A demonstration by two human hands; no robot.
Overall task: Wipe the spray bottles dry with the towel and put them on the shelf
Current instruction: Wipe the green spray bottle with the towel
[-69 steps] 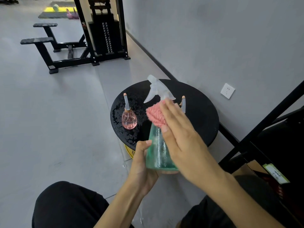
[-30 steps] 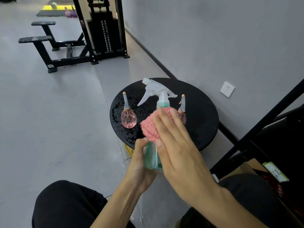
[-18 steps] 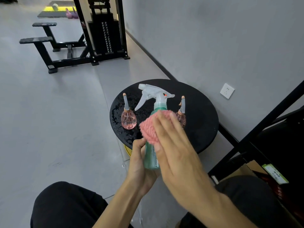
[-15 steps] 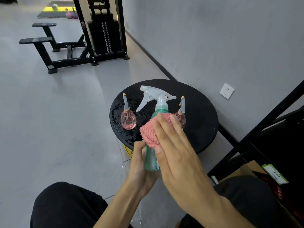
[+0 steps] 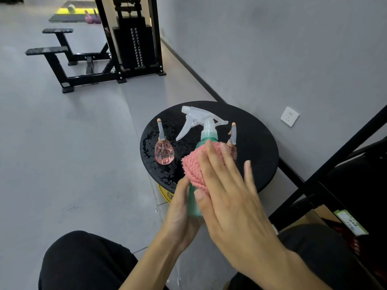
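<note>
The left grip (image 5: 180, 208) grasps the lower body of the green spray bottle (image 5: 207, 136), fingers curled round it, holding it upright above the near edge of the round black table (image 5: 255, 147). The right grip (image 5: 230, 197), fingers straight, presses the pink towel (image 5: 191, 166) against the bottle's shoulder. The left pink bottle (image 5: 164, 152) and the right pink bottle (image 5: 232, 141) stand on the table.
</note>
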